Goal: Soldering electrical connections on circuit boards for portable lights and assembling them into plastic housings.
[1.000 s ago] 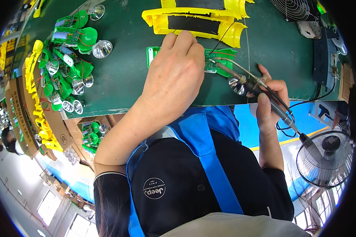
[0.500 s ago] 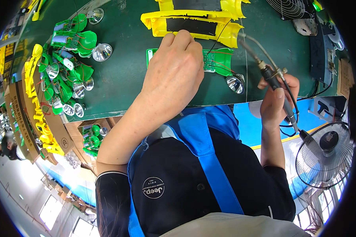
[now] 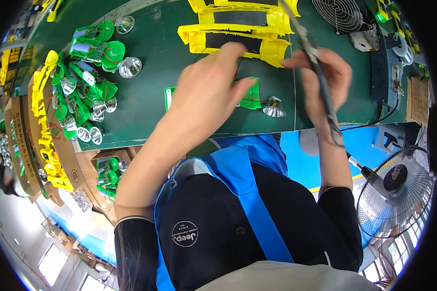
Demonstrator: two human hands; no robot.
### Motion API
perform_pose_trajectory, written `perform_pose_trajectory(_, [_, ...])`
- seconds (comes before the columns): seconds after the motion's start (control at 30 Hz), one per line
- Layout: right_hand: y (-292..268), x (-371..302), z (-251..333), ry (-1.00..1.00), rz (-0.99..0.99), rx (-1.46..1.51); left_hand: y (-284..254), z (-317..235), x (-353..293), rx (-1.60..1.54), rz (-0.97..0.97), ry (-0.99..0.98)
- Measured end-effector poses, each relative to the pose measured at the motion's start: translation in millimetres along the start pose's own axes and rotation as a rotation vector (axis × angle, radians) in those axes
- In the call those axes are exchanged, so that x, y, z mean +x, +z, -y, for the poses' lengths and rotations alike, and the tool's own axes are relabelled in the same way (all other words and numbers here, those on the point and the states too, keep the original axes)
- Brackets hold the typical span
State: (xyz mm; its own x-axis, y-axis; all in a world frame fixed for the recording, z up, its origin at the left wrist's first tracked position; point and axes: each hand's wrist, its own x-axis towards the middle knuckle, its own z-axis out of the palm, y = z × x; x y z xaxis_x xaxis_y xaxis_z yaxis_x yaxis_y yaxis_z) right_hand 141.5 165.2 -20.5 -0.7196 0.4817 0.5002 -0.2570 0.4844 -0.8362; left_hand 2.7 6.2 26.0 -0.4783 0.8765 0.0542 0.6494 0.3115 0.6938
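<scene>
My left hand [image 3: 206, 85], blurred, hovers over a green plastic housing [image 3: 251, 99] and covers its middle. Its thumb stands apart from the fingers, and I see nothing gripped between them. A shiny cone reflector [image 3: 274, 107] is wired to the housing's right end. Just beyond my fingertips lies a yellow plastic shell [image 3: 274, 51] with a black panel, and a thin dark wire runs near the fingers. My right hand [image 3: 330, 80] is closed around a soldering iron [image 3: 320, 75], whose smeared metal end points up and away past the yellow shells.
On the left sits a pile of green housings [image 3: 82, 92] with reflectors. Beside it, yellow parts [image 3: 46, 116] line a cardboard box [image 3: 65, 165]. A round fan guard [image 3: 339, 13] and a dark box unit [image 3: 384, 72] stand far right. A floor fan [image 3: 398, 186] is at my right.
My left hand has lifted off the housing and spread its thumb. The housing and reflector have shifted a little left and nearer me. My right hand has swung the soldering iron leftward and away from me.
</scene>
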Motion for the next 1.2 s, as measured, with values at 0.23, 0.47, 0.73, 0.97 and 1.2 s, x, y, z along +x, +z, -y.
perform_pose_trajectory(0.23, [10.2, 13.8, -28.1, -0.226, 0.114, -0.304, 10.4, 24.1, 21.4, -0.459, -0.148, -0.022])
perform_pose_trajectory(0.47, [-48.8, -28.3, -3.7, -0.060, 0.198, -0.233, -6.1, 43.5, 9.8, -0.579, -0.024, -0.131])
perform_pose_trajectory(0.73, [-43.0, -13.8, 21.0, 0.332, -0.049, 0.055, -12.5, 29.7, 27.0, 0.060, 0.208, 0.223])
perform_pose_trajectory(0.97, [-36.1, -4.9, 13.3, 0.742, 0.062, 0.243, -0.5, 37.9, 37.3, 0.178, 0.213, 0.474])
perform_pose_trajectory(1.2, [-30.4, -2.6, 9.4, 0.768, 0.057, 0.176, -1.7, 40.6, 40.9, 0.242, 0.300, 0.479])
